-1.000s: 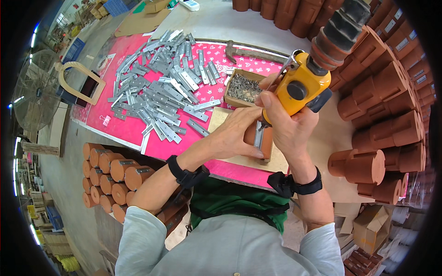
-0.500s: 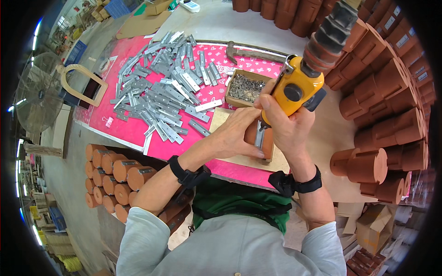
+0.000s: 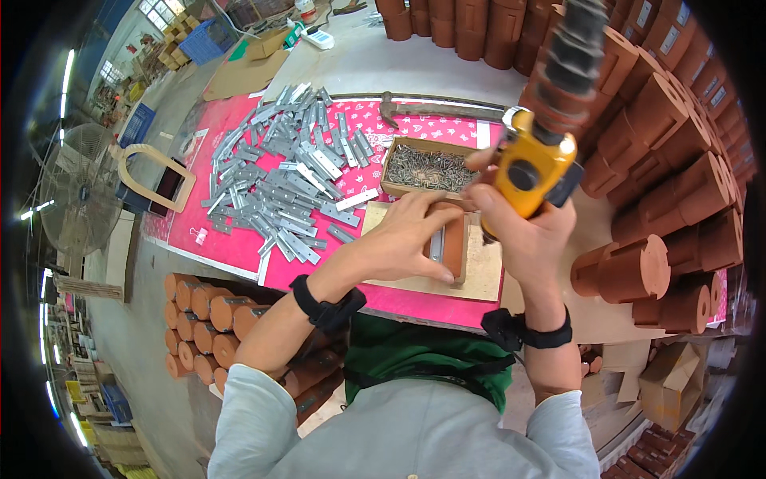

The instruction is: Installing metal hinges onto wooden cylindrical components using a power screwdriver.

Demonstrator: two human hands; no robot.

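Note:
My left hand is closed around a brown, clay-coloured block, thumb on its near end and fingers at its far end. A grey metal strip lies along the block, partly covered by that hand. The block rests on a tan board. In my right hand is a yellow power screwdriver with a dark ribbed part at its top. Its tip points down to the right of the block, apart from the strip. Beyond both hands stands an open cardboard box of small screws.
Loose metal strips are heaped on the pink tabletop covering. A hammer lies behind the screw box. Brown cylinders stand and lie along the right; more cylinders are stacked at lower left. A fan stands farther left.
The power screwdriver has come up off the metal strip and moved right with my right hand. My left hand stays on the block. The whole view has shifted slightly.

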